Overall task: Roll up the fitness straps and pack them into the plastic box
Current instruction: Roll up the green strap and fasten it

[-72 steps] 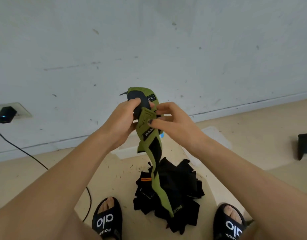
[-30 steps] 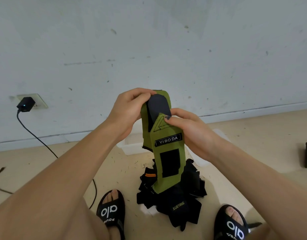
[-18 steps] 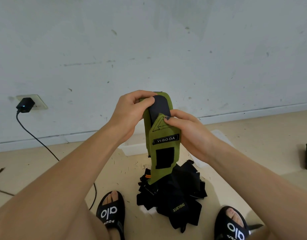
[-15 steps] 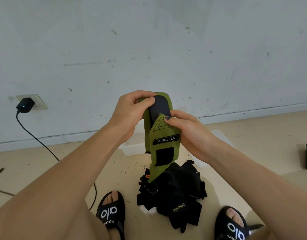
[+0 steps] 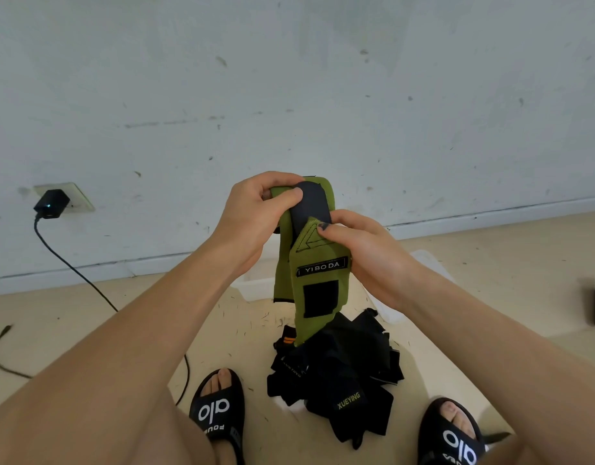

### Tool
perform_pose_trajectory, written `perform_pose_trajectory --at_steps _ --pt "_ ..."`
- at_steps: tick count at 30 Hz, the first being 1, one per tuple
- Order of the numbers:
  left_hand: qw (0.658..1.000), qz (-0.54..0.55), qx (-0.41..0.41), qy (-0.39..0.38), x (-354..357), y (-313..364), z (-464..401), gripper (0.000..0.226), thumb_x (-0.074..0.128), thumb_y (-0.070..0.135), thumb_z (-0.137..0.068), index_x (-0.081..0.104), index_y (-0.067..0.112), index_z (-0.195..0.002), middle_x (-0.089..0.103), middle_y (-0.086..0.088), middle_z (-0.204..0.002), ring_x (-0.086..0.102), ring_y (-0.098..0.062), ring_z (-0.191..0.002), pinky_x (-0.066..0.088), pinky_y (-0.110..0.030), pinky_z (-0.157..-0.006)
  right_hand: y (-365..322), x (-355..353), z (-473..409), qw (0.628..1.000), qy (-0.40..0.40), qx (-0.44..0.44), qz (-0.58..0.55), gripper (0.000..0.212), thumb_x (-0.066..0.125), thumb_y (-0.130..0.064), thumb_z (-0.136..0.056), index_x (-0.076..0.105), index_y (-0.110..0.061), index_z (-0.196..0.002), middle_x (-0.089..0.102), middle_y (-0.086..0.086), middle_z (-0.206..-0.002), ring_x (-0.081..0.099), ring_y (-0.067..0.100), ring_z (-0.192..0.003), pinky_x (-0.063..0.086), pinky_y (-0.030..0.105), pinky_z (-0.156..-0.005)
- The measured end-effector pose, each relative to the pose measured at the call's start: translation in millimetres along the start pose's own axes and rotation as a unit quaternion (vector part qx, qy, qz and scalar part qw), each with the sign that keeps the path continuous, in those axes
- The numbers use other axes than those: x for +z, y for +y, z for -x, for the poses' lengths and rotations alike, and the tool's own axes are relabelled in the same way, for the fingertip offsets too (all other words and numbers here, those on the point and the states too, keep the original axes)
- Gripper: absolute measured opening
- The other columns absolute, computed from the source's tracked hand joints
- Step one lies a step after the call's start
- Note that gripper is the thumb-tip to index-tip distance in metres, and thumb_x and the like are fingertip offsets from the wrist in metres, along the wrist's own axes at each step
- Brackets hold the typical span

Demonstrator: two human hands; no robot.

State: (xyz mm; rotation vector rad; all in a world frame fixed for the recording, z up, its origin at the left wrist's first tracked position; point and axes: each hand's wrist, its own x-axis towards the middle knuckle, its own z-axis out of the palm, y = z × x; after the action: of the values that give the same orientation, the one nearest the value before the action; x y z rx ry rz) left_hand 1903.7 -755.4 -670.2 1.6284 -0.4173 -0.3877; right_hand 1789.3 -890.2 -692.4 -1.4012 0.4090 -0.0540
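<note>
Head view: The task stands at an early stage. The green strap [image 5: 318,263] is held in the air at frame centre, partly folded over at its top, with its tail hanging toward 6 o'clock. It is not yet a closed roll. The pile of black straps [image 5: 336,374] lies loose on the floor [image 5: 138,317] between the sandals [image 5: 217,406], at 6 o'clock of the hands, not rolled. The plastic box [image 5: 256,286] sits on the floor at 12 o'clock of the pile, mostly hidden behind the forearms; its contents cannot be determined.

The left hand [image 5: 252,216] clamps the folded top of the green strap, thumb over the dark patch. The right hand [image 5: 360,250] pinches the strap's right edge just beside the label. The strap top lies between both grips; the free tail hangs below them, its tip overlapping the pile.
</note>
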Motion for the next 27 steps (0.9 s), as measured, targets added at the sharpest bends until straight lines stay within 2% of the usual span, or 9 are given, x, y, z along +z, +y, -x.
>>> perform_pose_trajectory --at_steps 6,10,12,16,18,19,21,24,27 --pt "1.0 -0.002 -0.001 0.011 1.7 1.1 0.1 0.019 0.066 0.007 -0.098 0.075 0.022 -0.103 0.076 -0.007 -0.102 0.074 -0.023 -0.096 0.06 -0.056 -0.089 2.7 0.7 -4.1 1.0 0.018 0.005 0.009 0.018 0.061 -0.018 -0.103 0.068 -0.008 -0.116 0.075 0.019 -0.111 0.072 0.023 -0.094 0.057 0.042 -0.094" --pt "1.0 0.001 -0.003 0.013 2.9 2.6 1.0 0.018 0.066 0.006 -0.097 0.075 0.021 -0.102 0.076 -0.01 -0.107 0.073 -0.029 -0.102 0.059 -0.059 -0.09 4.6 0.9 -5.2 0.997 0.049 0.001 0.065 0.015 0.065 -0.026 -0.101 0.063 -0.013 -0.106 0.076 0.003 -0.094 0.071 0.016 -0.086 0.055 0.034 -0.084" --pt "1.0 0.002 -0.002 0.015 2.8 3.5 1.2 0.019 0.066 0.006 -0.097 0.075 0.021 -0.102 0.075 -0.01 -0.108 0.072 -0.029 -0.104 0.058 -0.06 -0.091 4.8 1.0 -4.6 0.988 0.081 -0.003 0.133 0.023 0.068 -0.035 -0.098 0.058 -0.016 -0.106 0.072 0.004 -0.104 0.067 0.016 -0.09 0.051 0.031 -0.081" --pt "1.0 0.008 0.003 0.02 2.7 4.4 1.2 0.017 0.067 0.006 -0.095 0.075 0.02 -0.102 0.071 -0.021 -0.112 0.07 -0.037 -0.105 0.056 -0.066 -0.089 -0.7 -2.3 -4.4 0.967 0.115 -0.032 0.226 0.052 0.069 -0.05 -0.093 0.047 -0.025 -0.133 0.057 -0.004 -0.121 0.061 0.009 -0.106 0.046 0.024 -0.076" --pt "1.0 0.011 0.007 0.016 3.6 5.2 2.0 0.016 0.068 0.008 -0.093 0.073 0.019 -0.103 0.069 -0.024 -0.113 0.069 -0.04 -0.104 0.054 -0.068 -0.09 -5.2 -5.4 -5.5 0.968 0.105 -0.057 0.219 0.05 0.067 -0.05 -0.095 0.052 -0.027 -0.136 0.06 -0.007 -0.127 0.061 0.007 -0.112 0.047 0.021 -0.082" --pt "1.0 0.011 0.008 0.013 4.1 5.3 2.4 0.017 0.069 0.01 -0.091 0.073 0.02 -0.104 0.069 -0.026 -0.112 0.069 -0.041 -0.102 0.053 -0.068 -0.09 -7.7 -6.1 -5.4 0.974 0.089 -0.062 0.2 0.041 0.066 -0.046 -0.097 0.058 -0.025 -0.131 0.065 -0.009 -0.123 0.064 0.001 -0.108 0.048 0.014 -0.08" --pt "1.0 0.004 0.01 0.009 5.2 5.0 2.9 0.019 0.069 0.011 -0.091 0.07 0.021 -0.107 0.07 -0.026 -0.107 0.07 -0.038 -0.092 0.053 -0.067 -0.089 -9.7 -5.7 -4.4 0.985 0.057 -0.064 0.15 0.021 0.063 -0.035 -0.101 0.068 -0.019 -0.114 0.075 -0.011 -0.103 0.069 -0.008 -0.085 0.047 0.005 -0.066" --pt "1.0 0.001 0.01 0.005 8.8 4.1 3.1 0.021 0.066 0.012 -0.097 0.065 0.021 -0.117 0.067 -0.013 -0.092 0.067 -0.024 -0.08 0.056 -0.058 -0.083 -7.1 -5.4 -4.9 0.99 0.053 -0.081 0.101 0.015 0.062 -0.025 -0.103 0.069 -0.013 -0.096 0.075 -0.007 -0.085 0.069 0.0 -0.074 0.05 0.011 -0.064" --pt "1.0 -0.017 0.002 -0.005 16.4 1.8 5.6 0.021 0.059 0.023 -0.103 0.061 0.025 -0.124 0.065 -0.001 -0.096 0.068 -0.016 -0.082 0.059 -0.051 -0.083 -6.0 -3.9 -5.3 0.994 0.054 -0.088 0.045 0.018 0.061 -0.023 -0.104 0.069 -0.008 -0.1 0.076 0.0 -0.087 0.072 0.009 -0.078 0.054 0.016 -0.066"
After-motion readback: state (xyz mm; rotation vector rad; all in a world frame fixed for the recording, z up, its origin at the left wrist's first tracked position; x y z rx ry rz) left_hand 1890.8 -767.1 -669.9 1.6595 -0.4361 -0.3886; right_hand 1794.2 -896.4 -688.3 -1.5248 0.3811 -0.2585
